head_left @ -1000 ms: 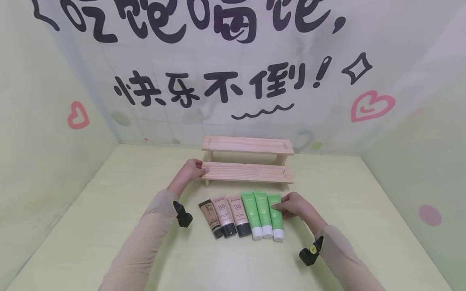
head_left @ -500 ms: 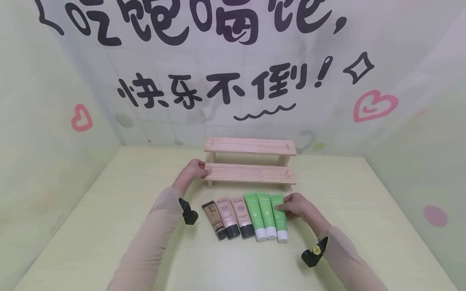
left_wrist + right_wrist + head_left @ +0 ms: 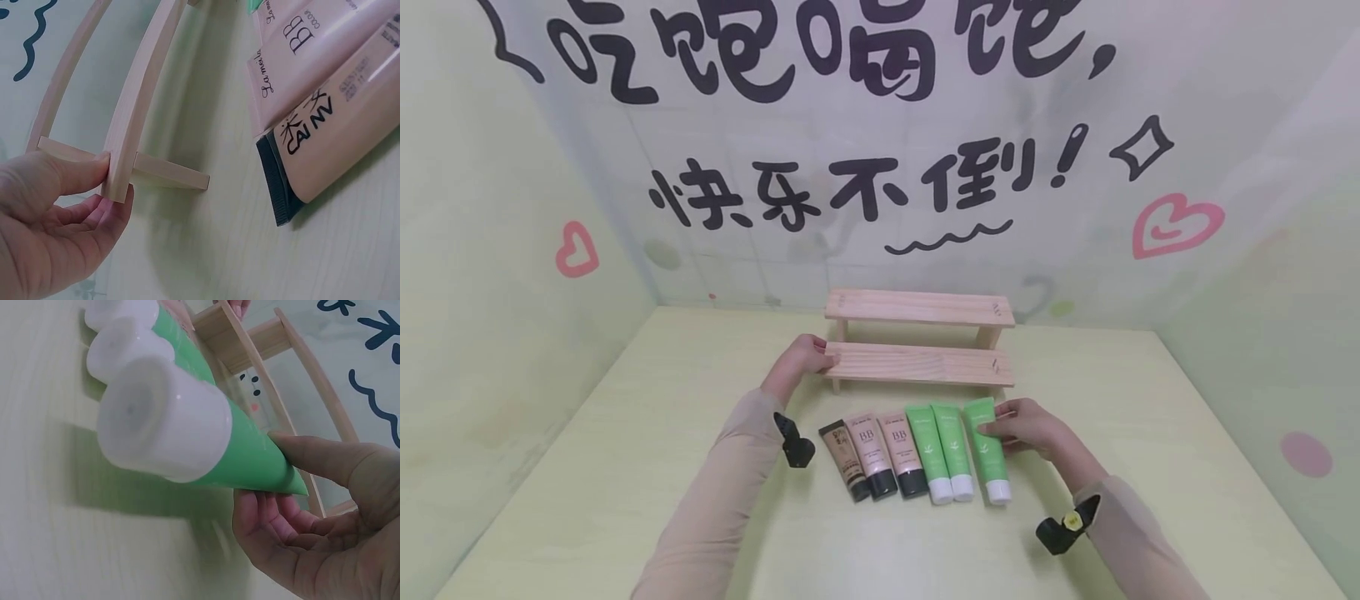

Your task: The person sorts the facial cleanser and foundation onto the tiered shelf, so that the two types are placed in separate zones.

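While pinched at its crimped end between thumb and fingers of right hand [image 3: 1026, 427], rightmost green tube [image 3: 987, 450] sits lifted off table [image 3: 625, 467], white cap toward wearer; slightly apart from its row, probably so as to clear the neighbours. Left hand [image 3: 797, 365] pinching left end of lower shelf of wooden two-step rack [image 3: 920, 364], thumb on top, fingers beneath; likely steadying it. Rack just behind the row of tubes. Count: three green tubes with white caps, two still lying side by side [image 3: 943, 454]; three beige tubes with black caps [image 3: 874, 457], two marked BB. Lettering on third readable only partly in left wrist view, perhaps "CAI NV".
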Tool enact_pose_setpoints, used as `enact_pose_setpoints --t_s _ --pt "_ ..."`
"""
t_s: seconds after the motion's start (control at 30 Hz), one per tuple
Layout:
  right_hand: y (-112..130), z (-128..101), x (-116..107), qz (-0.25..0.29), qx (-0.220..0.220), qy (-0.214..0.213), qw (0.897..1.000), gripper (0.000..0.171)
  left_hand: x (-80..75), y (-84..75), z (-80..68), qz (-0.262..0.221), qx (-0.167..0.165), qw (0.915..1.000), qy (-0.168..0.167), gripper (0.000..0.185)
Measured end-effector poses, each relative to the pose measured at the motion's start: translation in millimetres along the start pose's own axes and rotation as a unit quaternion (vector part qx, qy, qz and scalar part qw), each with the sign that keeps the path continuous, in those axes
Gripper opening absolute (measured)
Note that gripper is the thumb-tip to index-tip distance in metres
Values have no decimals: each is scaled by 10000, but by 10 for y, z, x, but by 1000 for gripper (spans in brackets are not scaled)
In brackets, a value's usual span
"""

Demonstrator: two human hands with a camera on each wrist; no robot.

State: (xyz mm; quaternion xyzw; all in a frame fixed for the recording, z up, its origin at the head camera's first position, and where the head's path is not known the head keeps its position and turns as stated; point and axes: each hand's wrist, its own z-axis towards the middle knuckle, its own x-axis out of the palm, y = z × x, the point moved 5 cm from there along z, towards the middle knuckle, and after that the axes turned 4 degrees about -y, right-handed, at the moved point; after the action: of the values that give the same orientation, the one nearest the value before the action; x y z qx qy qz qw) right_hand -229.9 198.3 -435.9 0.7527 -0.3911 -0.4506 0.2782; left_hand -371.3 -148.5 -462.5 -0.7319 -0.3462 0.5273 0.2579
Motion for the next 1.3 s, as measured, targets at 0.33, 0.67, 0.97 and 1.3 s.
enact_pose_setpoints --t_s 0.33,0.67,0.97,1.3 --pt "194 -14 -40 155 -507 393 9978 49 -135 -386 -596 -6 -335 9994 57 52" --pt "416 27 -59 501 -923 492 9932 54 -116 -347 -515 80 -425 9990 -77 50" --pt "642 15 -76 1038 -1201 284 9869 51 -120 -337 -531 83 -463 9988 -112 48" --pt "830 21 -89 1163 -1302 200 9844 55 -133 -368 -593 -13 -375 9993 -56 49"
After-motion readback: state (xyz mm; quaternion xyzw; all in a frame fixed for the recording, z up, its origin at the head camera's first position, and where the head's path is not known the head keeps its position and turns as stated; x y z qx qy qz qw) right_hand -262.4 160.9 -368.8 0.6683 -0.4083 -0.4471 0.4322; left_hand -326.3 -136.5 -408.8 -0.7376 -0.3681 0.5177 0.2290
